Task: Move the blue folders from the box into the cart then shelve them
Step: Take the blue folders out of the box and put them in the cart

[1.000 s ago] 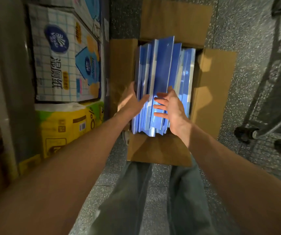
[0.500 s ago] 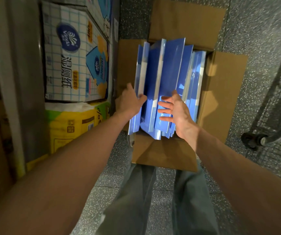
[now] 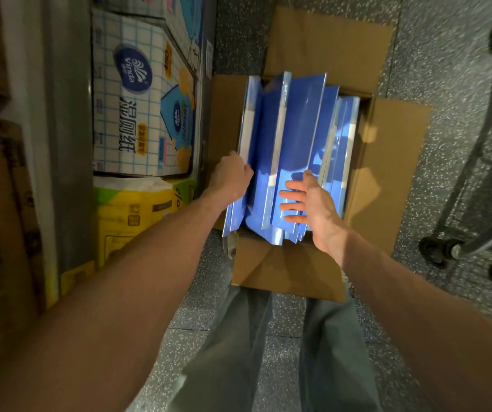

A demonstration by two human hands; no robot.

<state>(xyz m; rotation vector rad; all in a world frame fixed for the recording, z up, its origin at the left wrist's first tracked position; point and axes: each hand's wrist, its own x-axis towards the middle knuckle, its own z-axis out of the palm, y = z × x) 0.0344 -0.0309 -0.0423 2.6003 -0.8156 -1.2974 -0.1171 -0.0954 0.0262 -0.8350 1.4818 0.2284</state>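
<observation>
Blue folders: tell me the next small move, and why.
Probably squeeze the fanned blue folders together and lift the bundle clear of the box. The left hand grips their left edge, the right hand presses flat on a cover, and they are not yet out; the cart stands to the right.

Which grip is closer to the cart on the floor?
Right. The right grip presses flat on the blue folders, on the side toward the cart; the left grip holds the stack's opposite edge, by the Vinda tissue pack.
</observation>
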